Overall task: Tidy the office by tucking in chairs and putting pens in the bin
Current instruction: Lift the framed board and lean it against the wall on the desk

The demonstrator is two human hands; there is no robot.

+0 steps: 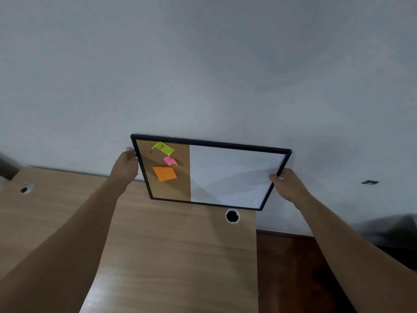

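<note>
Both bare forearms reach over the wooden desk (171,256). The left hand (126,164) grips the framed board (225,175) at 9 o'clock, the right hand (285,181) at 3 o'clock.

A light wooden table (171,256) stands against a plain pale grey wall (203,64). Two round cable holes (232,216) pierce the table near the wall. Right of the table lies dark reddish wood floor (288,267), with a blurred grey shape (388,231) beyond.

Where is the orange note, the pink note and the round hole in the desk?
orange note (164,173), head view, middle of the paper.
pink note (170,161), head view, middle of the paper.
round hole (232,216), head view, its dark centre.
</note>
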